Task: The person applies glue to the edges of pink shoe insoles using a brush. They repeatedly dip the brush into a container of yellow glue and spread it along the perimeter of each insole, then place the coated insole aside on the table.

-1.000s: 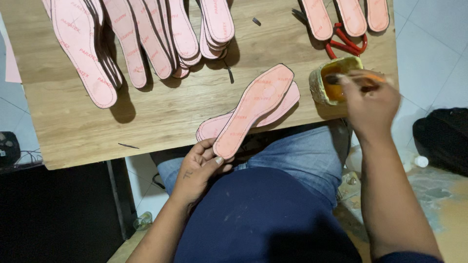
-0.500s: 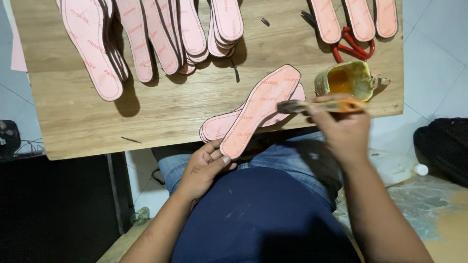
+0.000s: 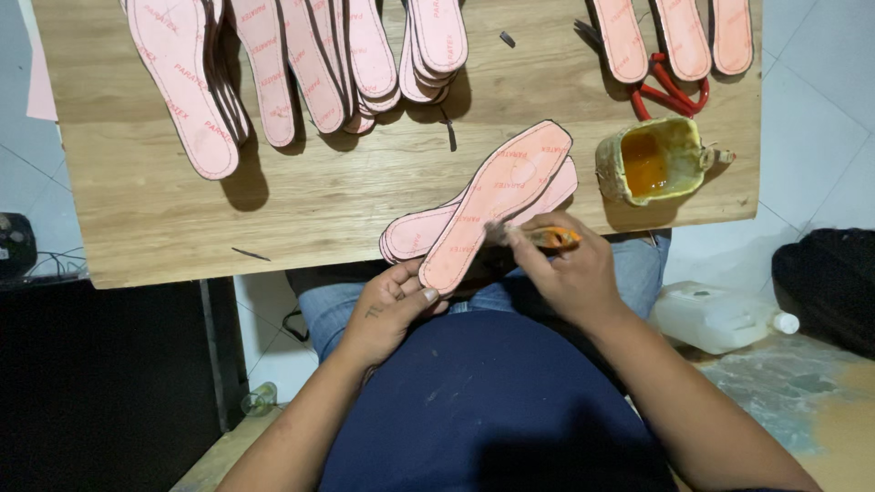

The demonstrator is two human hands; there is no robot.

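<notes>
The pale wooden worktop [image 3: 301, 210] fills most of what I see, its near edge running just above my lap. Along its far side lie fanned stacks of pink foam insoles with dark cut edges [image 3: 273, 64], and three more pink insoles [image 3: 670, 32] rest at the far right corner over red-handled scissors [image 3: 670, 87]. Near that corner stands a glue-crusted open pot of amber adhesive [image 3: 652, 162], close to the worktop's edge and just beyond my right hand. The piece I am working on is the top pink insole [image 3: 497, 205] of a short overlapping pile, lying slantwise with its heel overhanging the near edge toward me. My left hand [image 3: 392, 305] has its fingers curled and the thumb pressed up against that heel, steadying it. My right hand [image 3: 570, 273] is closed around a small orange-handled brush [image 3: 533, 237], whose bristles touch the insole near its waist. I judge this to be the gluing step, just begun on this piece. The next move calls for an even stroke along the surface, the heel held steady, without smearing the insole beneath.
</notes>
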